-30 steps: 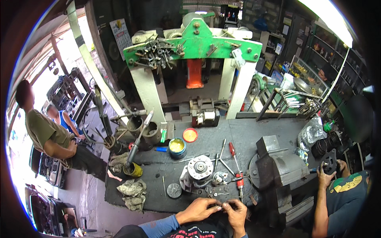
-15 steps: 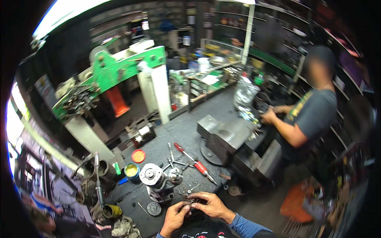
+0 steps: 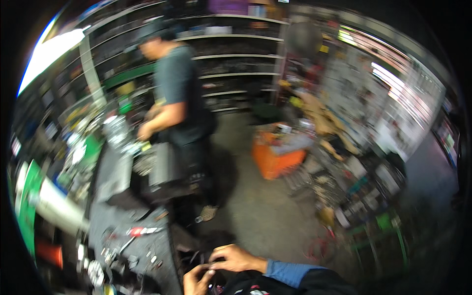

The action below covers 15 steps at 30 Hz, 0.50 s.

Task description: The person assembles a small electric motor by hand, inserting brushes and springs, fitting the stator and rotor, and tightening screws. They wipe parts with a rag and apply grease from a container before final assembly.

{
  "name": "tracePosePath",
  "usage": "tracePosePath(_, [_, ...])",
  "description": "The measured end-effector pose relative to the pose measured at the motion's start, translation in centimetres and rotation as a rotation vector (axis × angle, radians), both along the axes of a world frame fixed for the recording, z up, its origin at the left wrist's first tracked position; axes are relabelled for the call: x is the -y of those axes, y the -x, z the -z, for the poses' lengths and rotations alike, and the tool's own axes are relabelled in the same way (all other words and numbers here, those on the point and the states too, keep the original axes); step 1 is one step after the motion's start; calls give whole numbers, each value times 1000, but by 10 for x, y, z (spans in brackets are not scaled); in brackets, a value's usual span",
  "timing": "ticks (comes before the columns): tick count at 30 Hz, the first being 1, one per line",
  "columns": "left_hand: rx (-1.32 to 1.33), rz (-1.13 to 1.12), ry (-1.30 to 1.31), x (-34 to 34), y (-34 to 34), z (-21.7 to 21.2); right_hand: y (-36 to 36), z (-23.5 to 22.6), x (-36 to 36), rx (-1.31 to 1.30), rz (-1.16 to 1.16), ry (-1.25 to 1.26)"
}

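From my remote view, a dark workbench (image 3: pixel 129 231) runs up the left side and serves as landmark. Left of the workbench, a green-and-white press frame (image 3: pixel 29 196) stands, with a bright window (image 3: pixel 46 54) above it giving daylight. At the far end of the workbench a person in a grey shirt (image 3: pixel 177 98) stands. Behind that person, long wall shelves (image 3: pixel 236 64) span the back of the room. Right of the workbench lies bare grey concrete floor (image 3: pixel 255 211); beyond it sits an orange crate (image 3: pixel 275 157). Farther right, cluttered racks (image 3: pixel 364 187) line the wall beneath striped ceiling lights (image 3: pixel 403 88). The picture is blurred.
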State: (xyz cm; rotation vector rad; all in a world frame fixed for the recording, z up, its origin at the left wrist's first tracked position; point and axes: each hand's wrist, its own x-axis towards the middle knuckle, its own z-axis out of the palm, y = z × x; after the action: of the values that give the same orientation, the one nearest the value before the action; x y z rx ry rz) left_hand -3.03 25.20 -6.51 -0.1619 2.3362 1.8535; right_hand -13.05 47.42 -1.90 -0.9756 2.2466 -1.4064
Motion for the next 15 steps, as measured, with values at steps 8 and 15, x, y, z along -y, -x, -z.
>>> tracePosePath(8, [130,345,-181,-178,77,-63,-11,-2,-171,160,422,2])
tracePosePath(15, [169,659,-116,-368,169,-58,-19,34,-363,250,909,-27])
